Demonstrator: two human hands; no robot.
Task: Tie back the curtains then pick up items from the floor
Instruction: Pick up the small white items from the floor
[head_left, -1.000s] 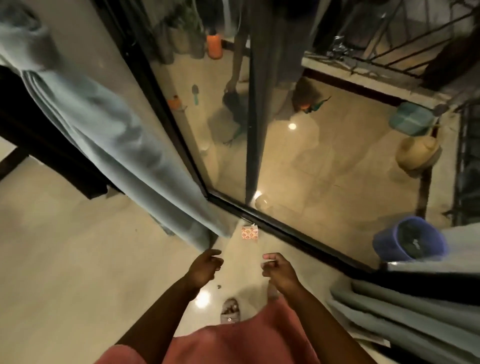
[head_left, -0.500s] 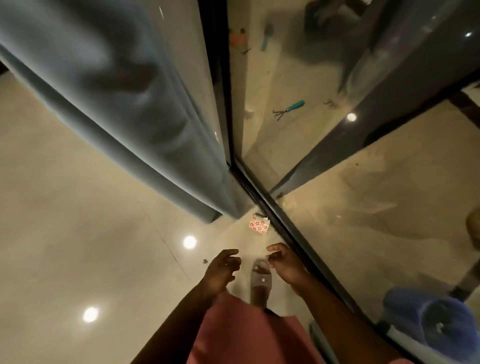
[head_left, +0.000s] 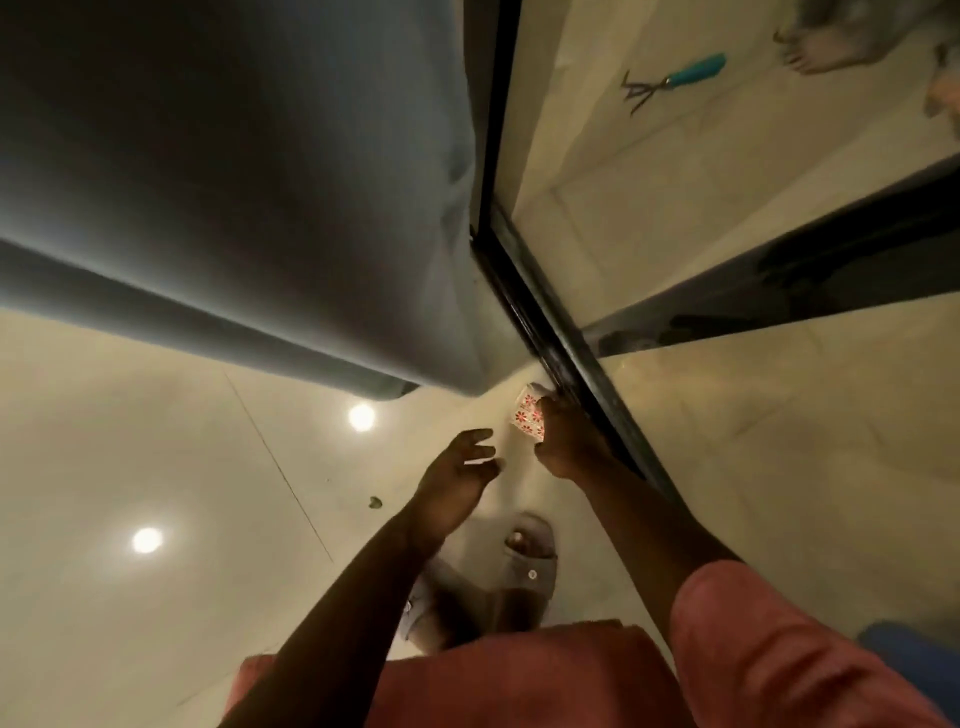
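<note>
A small white box with red flower prints (head_left: 525, 415) lies on the pale tiled floor, close to the black door track (head_left: 561, 358). My right hand (head_left: 569, 441) is down on it, fingers wrapped around its right side. My left hand (head_left: 457, 480) hovers just left of the box, fingers spread and empty. The grey-blue curtain (head_left: 234, 197) hangs at the upper left, its hem just above the box. A tiny dark scrap (head_left: 374, 502) lies on the floor to the left of my left arm.
Glass sliding doors (head_left: 727, 218) fill the right side. Beyond the glass lies a teal-handled hand rake (head_left: 675, 83). My sandalled foot (head_left: 524, 561) stands below my hands. Ceiling lights reflect in the floor tiles (head_left: 156, 467). A blue bucket (head_left: 914, 660) shows at the lower right.
I have bent lower toward the floor. My right hand has reached forward and closed on the flower-print box; my left hand followed and stays open beside it.
</note>
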